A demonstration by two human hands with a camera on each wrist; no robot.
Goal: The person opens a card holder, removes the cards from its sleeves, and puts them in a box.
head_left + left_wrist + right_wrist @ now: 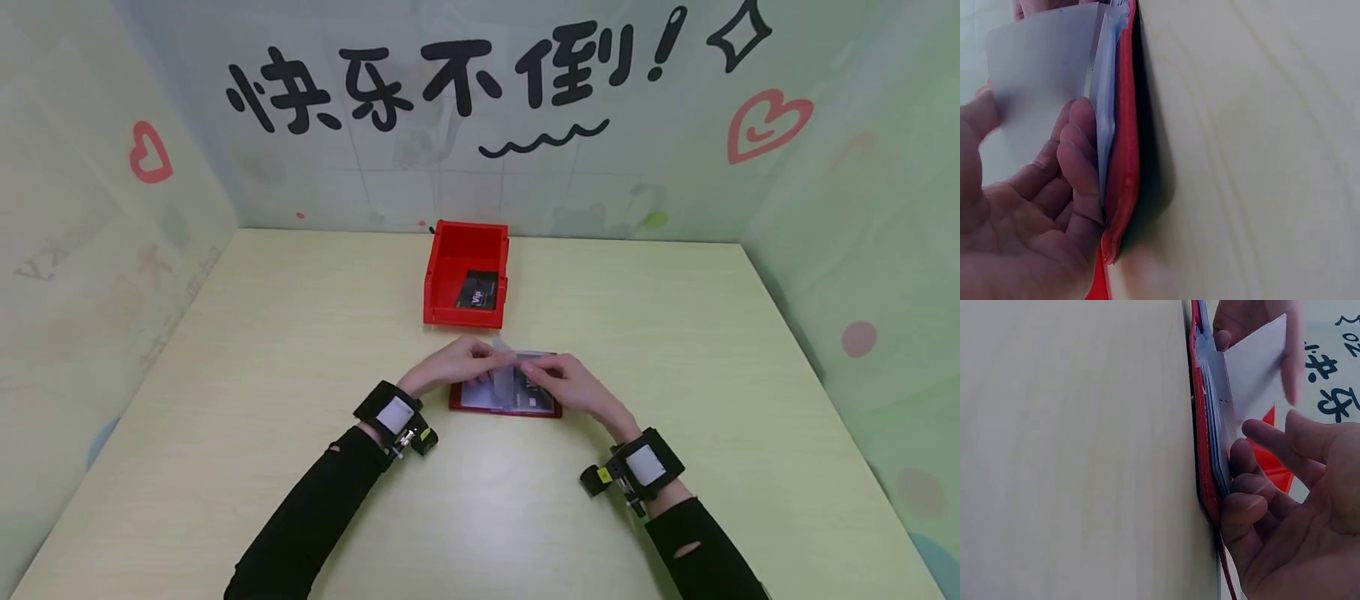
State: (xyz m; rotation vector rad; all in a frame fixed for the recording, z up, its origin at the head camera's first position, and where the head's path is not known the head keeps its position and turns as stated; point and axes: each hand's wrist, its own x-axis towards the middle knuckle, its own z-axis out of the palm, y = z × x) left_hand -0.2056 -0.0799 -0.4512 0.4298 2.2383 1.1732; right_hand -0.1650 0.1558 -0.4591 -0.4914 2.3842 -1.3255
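A red card holder (558,408) lies spread on the table, its clear plastic sleeves showing; a dark card (534,397) sits in the right part. One translucent sleeve page (1041,56) stands up from the spine. My left hand (468,360) holds this page at its free edge, a fingertip showing blurred through the plastic, while its other fingers curl close to the page's base. My right hand (573,385) rests its bent fingertips on the edges of the stacked sleeves (1217,434). Its thumb stands apart from them.
Behind the holder is a red open bin (465,317) with dark cards (477,290) inside, one marked "Vip". The pale wooden table (225,400) extends on both sides. Printed cloth walls (480,192) enclose the back and sides.
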